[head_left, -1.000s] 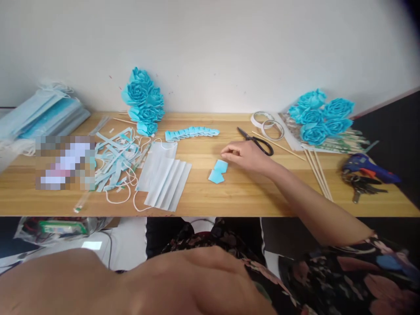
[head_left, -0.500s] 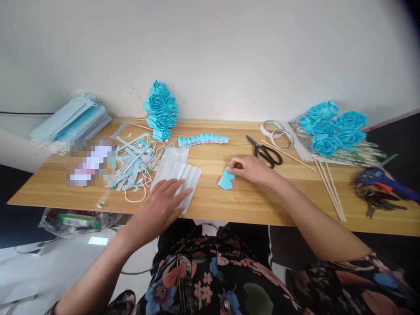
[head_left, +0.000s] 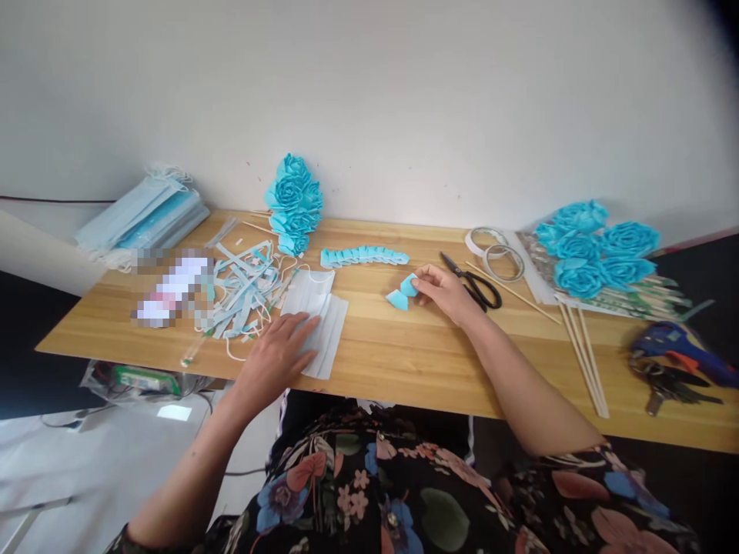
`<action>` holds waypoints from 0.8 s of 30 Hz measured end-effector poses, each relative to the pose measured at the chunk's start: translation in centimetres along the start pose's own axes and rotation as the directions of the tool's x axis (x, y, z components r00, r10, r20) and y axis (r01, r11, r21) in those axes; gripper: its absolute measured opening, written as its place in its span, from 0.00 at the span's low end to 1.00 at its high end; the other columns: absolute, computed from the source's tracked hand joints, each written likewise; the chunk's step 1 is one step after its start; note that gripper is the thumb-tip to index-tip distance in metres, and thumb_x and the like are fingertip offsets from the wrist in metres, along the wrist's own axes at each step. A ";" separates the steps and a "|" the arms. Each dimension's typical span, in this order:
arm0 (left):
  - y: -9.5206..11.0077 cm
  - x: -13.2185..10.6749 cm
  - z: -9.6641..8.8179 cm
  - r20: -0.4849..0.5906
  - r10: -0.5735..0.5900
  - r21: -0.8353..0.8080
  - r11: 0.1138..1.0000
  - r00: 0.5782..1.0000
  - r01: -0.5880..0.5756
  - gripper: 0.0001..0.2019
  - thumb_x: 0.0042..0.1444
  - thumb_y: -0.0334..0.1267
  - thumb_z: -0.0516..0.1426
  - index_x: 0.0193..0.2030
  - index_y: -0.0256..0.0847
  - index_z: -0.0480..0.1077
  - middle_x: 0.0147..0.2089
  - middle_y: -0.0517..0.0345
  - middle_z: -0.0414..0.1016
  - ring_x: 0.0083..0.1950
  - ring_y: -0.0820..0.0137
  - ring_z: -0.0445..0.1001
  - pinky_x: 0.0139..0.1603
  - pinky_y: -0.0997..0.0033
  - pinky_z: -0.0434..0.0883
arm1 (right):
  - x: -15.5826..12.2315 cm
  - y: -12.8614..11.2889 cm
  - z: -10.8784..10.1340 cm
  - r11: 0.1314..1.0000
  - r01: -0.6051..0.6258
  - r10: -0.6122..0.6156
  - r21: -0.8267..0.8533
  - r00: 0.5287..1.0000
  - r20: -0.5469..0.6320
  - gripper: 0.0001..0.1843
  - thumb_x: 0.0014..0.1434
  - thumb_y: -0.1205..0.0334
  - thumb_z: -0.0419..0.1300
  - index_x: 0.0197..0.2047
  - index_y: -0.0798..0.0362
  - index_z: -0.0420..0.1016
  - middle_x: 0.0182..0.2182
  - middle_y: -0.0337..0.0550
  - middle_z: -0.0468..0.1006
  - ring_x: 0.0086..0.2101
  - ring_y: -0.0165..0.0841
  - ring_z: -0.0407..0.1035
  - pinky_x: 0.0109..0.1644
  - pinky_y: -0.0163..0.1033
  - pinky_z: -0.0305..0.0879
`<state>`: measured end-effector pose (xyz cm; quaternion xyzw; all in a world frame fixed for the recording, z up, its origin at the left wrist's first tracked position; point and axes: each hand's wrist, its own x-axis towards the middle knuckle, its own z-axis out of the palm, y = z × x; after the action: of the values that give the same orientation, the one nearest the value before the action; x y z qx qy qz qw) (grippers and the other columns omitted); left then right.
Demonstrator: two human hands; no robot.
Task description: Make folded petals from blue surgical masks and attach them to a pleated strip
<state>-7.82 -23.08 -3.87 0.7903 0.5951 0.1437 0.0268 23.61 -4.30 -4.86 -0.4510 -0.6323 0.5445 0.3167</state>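
Observation:
In the head view my left hand (head_left: 281,348) lies flat, fingers spread, over the left edge of a white pleated mask sheet (head_left: 328,336). Another white mask (head_left: 312,285) with an ear loop lies partly beneath that sheet. My right hand (head_left: 442,292) pinches a small blue folded piece of mask fabric (head_left: 409,285) by its right side, close to the table. Its lower left part ends in a pointed corner. Behind both hands runs a row of overlapping blue petal-like pieces (head_left: 365,255). Black-handled scissors (head_left: 485,294) lie just right of my right hand.
Cut strips and ear loops (head_left: 245,288) lie left, near a stack of masks (head_left: 144,211). Blue fabric roses (head_left: 293,204) stand at the wall; more roses (head_left: 580,246) lie right. Tape rolls (head_left: 503,263), wooden sticks (head_left: 584,358) and a blue glue gun (head_left: 678,346) are also right.
My right hand has moved back across the table with the blue piece, which has turned in its fingers. My left hand remains on the white sheet. The whole view has shifted slightly.

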 end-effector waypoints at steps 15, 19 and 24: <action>-0.5 0.9 -0.3 -0.075 -0.103 -0.108 0.990 0.992 0.094 0.10 0.65 0.40 0.51 0.40 0.40 0.73 0.41 0.50 0.77 0.44 0.60 0.75 0.47 0.59 0.72 | -0.8 -0.2 -0.2 0.994 0.017 -0.016 0.112 1.000 -0.010 0.28 0.54 0.49 0.66 0.56 0.50 0.73 0.33 0.41 0.79 0.32 0.33 0.73 0.32 0.38 0.71; 0.7 1.8 -1.1 -0.077 -0.119 -0.089 0.990 0.990 0.112 0.10 0.64 0.36 0.51 0.34 0.41 0.71 0.37 0.52 0.76 0.41 0.62 0.74 0.44 0.61 0.70 | -0.8 0.0 -0.3 0.986 0.008 -0.009 0.165 1.000 0.006 0.27 0.54 0.51 0.66 0.56 0.50 0.74 0.36 0.42 0.79 0.33 0.32 0.74 0.34 0.37 0.71; 1.2 2.2 -2.5 -0.224 -0.179 -0.114 0.981 0.958 0.157 0.08 0.65 0.37 0.52 0.36 0.41 0.70 0.42 0.52 0.76 0.45 0.63 0.75 0.48 0.62 0.71 | -0.8 -0.3 -0.2 0.973 0.002 -0.001 0.229 1.000 -0.002 0.26 0.53 0.51 0.67 0.54 0.50 0.75 0.34 0.40 0.79 0.32 0.32 0.74 0.33 0.36 0.71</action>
<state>-6.83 -21.68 -0.76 0.7122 0.6516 0.2612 0.0065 24.10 -4.97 -4.49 -0.4114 -0.5654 0.6132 0.3675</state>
